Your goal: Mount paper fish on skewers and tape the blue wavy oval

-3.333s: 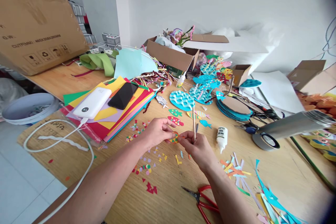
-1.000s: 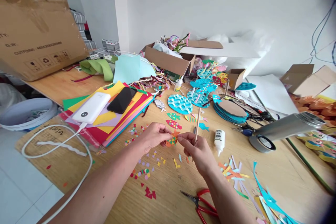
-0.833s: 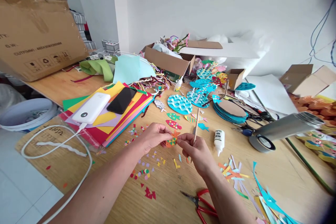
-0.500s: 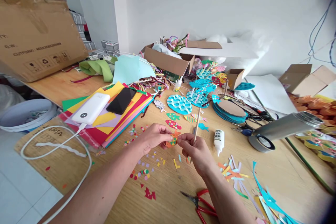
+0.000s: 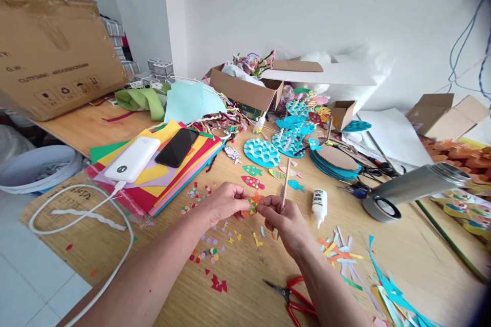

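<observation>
Pinching an orange fish (image 5: 251, 206), already part-covered in coloured dots, at frame centre between closed fingertips of left hand (image 5: 224, 203) and right hand (image 5: 287, 220), with a stick (image 5: 284, 183) gripped in the right too, just below finished fish (image 5: 253, 182), left of glue (image 5: 318, 205), above loose dots (image 5: 207, 254) unused on the table (image 5: 249, 286).

Your left hand (image 5: 224, 204) and right hand (image 5: 286, 220) meet over the near middle of the table (image 5: 245, 286), the paper fish (image 5: 250, 206) pinched between them and the stick (image 5: 285, 184) rising from your right hand. Just right of that hand lies the glue bottle (image 5: 318, 204), the flask (image 5: 418, 186) lies on its side further right, and the scissors (image 5: 293, 294) lie nearer, beside your right forearm. Left and beyond your hands sits the paper stack (image 5: 184, 166) with the power bank (image 5: 132, 158) and the phone (image 5: 177, 146) side by side on it, the cable (image 5: 119, 185) loops near and left of it, and the open box (image 5: 245, 88) stands far behind.
</observation>
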A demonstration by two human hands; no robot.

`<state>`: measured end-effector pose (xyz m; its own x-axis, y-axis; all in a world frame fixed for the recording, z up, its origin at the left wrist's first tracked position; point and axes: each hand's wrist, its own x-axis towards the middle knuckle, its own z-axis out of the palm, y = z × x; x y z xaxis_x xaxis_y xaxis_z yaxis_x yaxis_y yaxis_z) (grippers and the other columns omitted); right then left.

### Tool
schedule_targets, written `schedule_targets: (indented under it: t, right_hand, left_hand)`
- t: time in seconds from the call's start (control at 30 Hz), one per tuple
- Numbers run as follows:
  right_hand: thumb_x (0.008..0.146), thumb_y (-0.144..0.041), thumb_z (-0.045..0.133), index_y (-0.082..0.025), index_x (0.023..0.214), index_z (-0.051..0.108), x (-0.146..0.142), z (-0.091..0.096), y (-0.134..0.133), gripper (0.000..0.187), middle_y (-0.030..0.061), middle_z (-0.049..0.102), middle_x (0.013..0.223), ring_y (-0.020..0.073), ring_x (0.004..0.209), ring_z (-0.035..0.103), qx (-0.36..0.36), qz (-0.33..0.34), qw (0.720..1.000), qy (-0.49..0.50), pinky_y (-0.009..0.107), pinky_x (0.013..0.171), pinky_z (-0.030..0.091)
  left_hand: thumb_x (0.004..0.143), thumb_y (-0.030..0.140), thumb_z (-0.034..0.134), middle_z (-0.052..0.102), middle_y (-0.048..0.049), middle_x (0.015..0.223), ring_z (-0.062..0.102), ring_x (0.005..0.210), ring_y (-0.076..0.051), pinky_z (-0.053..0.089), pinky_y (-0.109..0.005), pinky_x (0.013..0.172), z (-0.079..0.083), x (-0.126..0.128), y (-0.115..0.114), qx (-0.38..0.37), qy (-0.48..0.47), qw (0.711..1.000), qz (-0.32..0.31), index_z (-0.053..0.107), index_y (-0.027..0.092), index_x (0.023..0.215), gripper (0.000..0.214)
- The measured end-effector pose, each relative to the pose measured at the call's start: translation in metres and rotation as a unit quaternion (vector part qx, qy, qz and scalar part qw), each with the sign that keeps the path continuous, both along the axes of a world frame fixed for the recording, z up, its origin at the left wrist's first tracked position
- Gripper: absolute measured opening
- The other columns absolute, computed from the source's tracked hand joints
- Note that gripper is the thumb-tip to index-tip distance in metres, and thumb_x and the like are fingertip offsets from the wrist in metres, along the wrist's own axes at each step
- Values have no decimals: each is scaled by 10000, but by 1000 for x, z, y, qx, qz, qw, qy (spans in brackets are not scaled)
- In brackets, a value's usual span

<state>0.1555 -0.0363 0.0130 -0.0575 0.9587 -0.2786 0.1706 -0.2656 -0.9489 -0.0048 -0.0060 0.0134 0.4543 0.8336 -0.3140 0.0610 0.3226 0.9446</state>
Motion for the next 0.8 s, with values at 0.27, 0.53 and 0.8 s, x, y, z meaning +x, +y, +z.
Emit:
schedule_targets:
  t: [0.27,0.53,0.8]
  right_hand:
    - [606,-404,673,-173,654,566,1,0,2,260,-84,383,446,64,404,296,8,-55,998,16,223,413,212]
    - [622,-424,664,-163,650,574,0,0,2,278,-71,388,475,67,425,284,41,-88,995,13,233,423,185]
    - [648,-420,647,-161,658,584,1,-2,1,267,-61,393,492,83,449,315,72,-86,993,-20,232,430,210]
  left_hand:
    - [714,179,591,633,-42,842,575,768,-149,472,-278,697,-1,1,-1,244,100,958,113,609,155,851,140]
    - [793,107,535,573,-49,774,501,810,-189,428,-325,732,-4,7,-12,600,225,760,106,621,176,780,111]
    - [832,112,514,568,-55,752,482,781,-188,408,-329,699,-6,9,-14,624,260,731,92,614,160,762,131]
